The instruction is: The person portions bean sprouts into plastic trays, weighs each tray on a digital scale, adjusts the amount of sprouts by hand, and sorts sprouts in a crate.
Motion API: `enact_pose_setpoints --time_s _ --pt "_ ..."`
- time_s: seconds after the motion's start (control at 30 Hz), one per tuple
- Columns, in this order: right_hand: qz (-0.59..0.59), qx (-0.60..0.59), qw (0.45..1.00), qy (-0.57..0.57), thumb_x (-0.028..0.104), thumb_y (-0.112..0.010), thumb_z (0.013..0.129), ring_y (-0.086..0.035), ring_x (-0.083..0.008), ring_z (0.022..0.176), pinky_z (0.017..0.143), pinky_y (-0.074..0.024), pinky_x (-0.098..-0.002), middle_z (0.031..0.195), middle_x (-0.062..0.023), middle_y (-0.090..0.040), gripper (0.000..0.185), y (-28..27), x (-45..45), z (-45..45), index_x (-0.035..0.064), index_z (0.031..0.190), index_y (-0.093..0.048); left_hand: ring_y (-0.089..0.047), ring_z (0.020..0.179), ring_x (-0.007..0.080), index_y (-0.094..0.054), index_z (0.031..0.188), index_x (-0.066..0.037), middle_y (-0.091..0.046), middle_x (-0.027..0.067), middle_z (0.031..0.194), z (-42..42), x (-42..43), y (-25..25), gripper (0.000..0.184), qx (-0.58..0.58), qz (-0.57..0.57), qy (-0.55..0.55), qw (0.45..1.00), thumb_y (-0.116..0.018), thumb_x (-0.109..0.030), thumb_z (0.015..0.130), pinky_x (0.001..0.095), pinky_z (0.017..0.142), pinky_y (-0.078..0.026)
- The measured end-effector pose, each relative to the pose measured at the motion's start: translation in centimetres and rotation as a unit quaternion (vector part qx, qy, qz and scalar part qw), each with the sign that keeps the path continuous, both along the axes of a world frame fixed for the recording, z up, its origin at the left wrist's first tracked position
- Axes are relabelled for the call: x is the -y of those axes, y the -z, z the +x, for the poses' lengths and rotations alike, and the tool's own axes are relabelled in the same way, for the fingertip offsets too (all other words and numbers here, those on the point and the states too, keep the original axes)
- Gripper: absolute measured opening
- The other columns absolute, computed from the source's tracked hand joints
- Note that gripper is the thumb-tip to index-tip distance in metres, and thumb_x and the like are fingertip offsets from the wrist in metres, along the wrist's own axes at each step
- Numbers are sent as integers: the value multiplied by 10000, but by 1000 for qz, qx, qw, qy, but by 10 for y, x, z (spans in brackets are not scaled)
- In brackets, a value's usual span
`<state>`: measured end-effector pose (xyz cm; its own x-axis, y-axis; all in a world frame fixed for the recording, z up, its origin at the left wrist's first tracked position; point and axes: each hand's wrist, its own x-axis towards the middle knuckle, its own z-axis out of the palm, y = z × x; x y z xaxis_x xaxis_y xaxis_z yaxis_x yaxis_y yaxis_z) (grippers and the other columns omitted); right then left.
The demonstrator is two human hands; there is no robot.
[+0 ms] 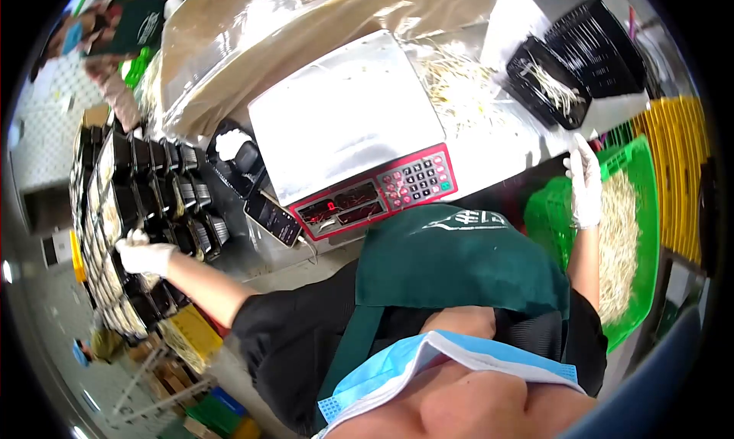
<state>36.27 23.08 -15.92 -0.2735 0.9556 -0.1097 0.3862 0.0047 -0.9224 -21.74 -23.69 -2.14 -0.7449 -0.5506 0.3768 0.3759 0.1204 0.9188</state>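
Observation:
My left hand [147,256], in a white glove, is at the stacked black plastic trays [138,198] of pale bean sprouts on the left. Its fingers are curled in against the stack, and what they grip, if anything, is hidden. My right hand [585,183], also gloved, hangs beside the rim of a green crate [650,225] with its fingers stretched out and nothing in it. Long bean sprouts [618,248] fill part of that crate. Just beyond the right fingertips, a black tray [547,87] on the table holds a small bunch of sprouts.
A scale [344,118] with a red keypad panel sits mid-table, loose sprouts [462,87] to its right. A phone [273,217] with a cable lies at its left corner. Empty black trays [596,45] stand back right, near yellow crates [677,179]. A co-worker [115,34] is at far left.

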Motion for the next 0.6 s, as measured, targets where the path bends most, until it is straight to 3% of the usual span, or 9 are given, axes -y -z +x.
enact_pose_setpoints --time_s 0.07,0.1,0.13,0.27,0.3,0.33,0.47,0.53,0.6 --pt "28 -36 999 16 193 -530 940 -542 -107 883 799 -455 -247 1084 -72 -586 407 1 8 7 4 1294 -465 -593 642 194 -612 749 84 -632 149 765 87 -135 11 176 -73 -218 157 960 -548 -79 766 308 609 -486" --pt "25 -29 999 9 183 -536 936 -551 -130 936 849 -448 -268 1115 -91 -579 407 5 8 13 1 1293 -464 -608 770 243 -609 828 102 -629 186 911 114 -178 12 186 -94 -473 235 844 -537 -58 766 335 716 -490" --pt "97 -22 995 -23 174 -541 932 -549 -167 1010 909 -431 -301 1151 -108 -569 411 13 7 19 4 1297 -459 -585 985 320 -555 1089 104 -567 249 1119 107 -206 46 373 -36 -414 384 824 -565 -155 820 354 846 -465" --pt "126 7 990 -59 204 -563 912 -574 -203 976 856 -462 -324 1132 -139 -571 460 -14 46 47 46 1326 -438 -465 1193 392 -306 1373 38 -449 308 1284 157 -340 124 737 -2 -738 295 607 -420 -515 898 439 982 -374" --pt "87 -18 995 -50 206 -565 908 -589 -169 874 771 -487 -312 1089 -130 -589 450 -9 53 67 62 1319 -451 -461 1195 403 -287 1392 25 -425 308 1310 181 -357 139 774 -83 -701 335 624 -366 -564 897 450 999 -361" --pt "97 21 994 -53 219 -577 899 -589 -165 772 709 -492 -301 1030 -120 -612 437 -17 62 89 52 1291 -480 -483 1161 412 -272 1402 23 -445 298 1297 239 -375 91 776 -11 -723 415 552 -376 -560 900 438 981 -384" --pt "116 225 967 -27 212 -553 910 -586 -233 989 862 -465 -336 1167 -103 -590 370 -19 104 196 124 1269 -531 -541 1103 324 -315 1382 33 -529 228 1245 375 -405 101 632 -108 -379 730 558 -575 -271 893 387 966 -404" --pt "65 199 978 14 235 -575 897 -577 -228 1038 903 -465 -338 1212 -104 -579 389 -35 96 244 138 1271 -534 -519 1150 280 -442 1303 43 -539 201 1248 428 -427 112 509 -205 -380 742 512 -616 -141 861 369 1003 -377" --pt "89 235 965 79 397 -513 905 -600 -251 988 897 -468 -341 1109 -125 -621 455 -14 72 307 186 1308 -502 -507 1168 311 -469 1282 32 -512 204 1279 513 -433 100 548 -116 -327 841 416 -668 -188 821 386 1012 -374"
